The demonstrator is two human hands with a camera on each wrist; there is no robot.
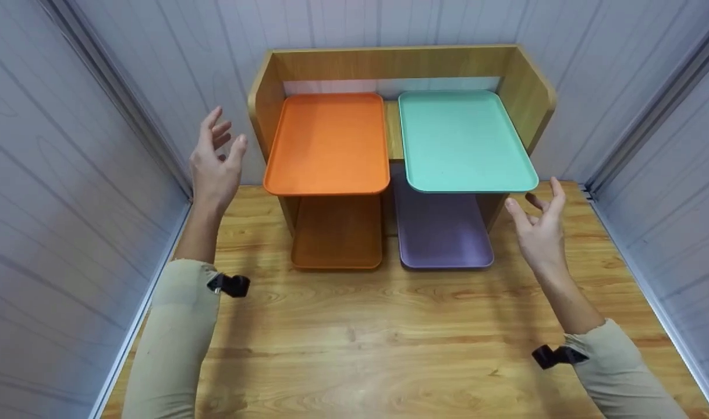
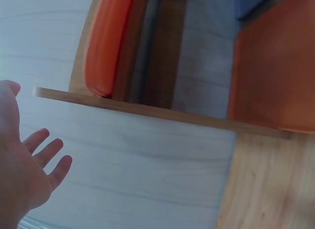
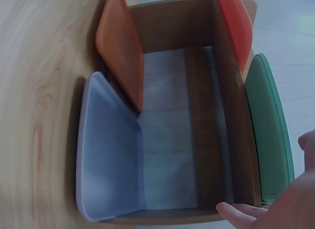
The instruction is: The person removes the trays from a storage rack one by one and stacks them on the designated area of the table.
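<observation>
A small wooden shelf [image 1: 523, 75] stands at the back of the wooden table. On its top level lie an orange tray [image 1: 328, 142] and a mint-green tray [image 1: 462, 139], both jutting forward. Below, on the table, lie a second orange tray [image 1: 337, 233] and a purple tray [image 1: 442, 230]. My left hand [image 1: 215, 166] is raised to the left of the upper orange tray, fingers spread, holding nothing. My right hand [image 1: 538, 227] hovers by the green tray's front right corner, fingers loosely open and empty. In the right wrist view the purple tray [image 3: 110, 150] and the green tray's edge [image 3: 270, 135] show.
Grey panel walls close in at the left [image 1: 69, 174], right [image 1: 669, 163] and back. The wooden table [image 1: 389, 343] stretches bare toward me in front of the shelf. A black strap clip sits on each beige sleeve.
</observation>
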